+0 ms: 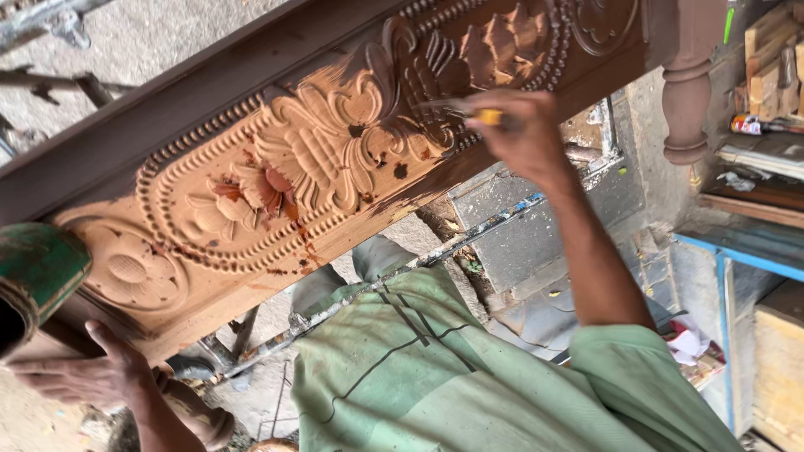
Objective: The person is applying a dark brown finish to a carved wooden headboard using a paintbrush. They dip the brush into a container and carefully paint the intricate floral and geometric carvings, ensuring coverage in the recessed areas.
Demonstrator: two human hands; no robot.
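A person's right hand, fingers clamped on a yellow-handled brush, stains the carved wooden panel at its floral centre; working bristles into each groove seems wise. Left hand, fingers closed, grips a green can below the panel's bare end.

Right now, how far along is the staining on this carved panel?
Done: the upper end of the panel already looks dark brown. In hand: the right hand works a brush at the dark edge; the left hand steadies the bottom. Left: the pale flower and lower carving.
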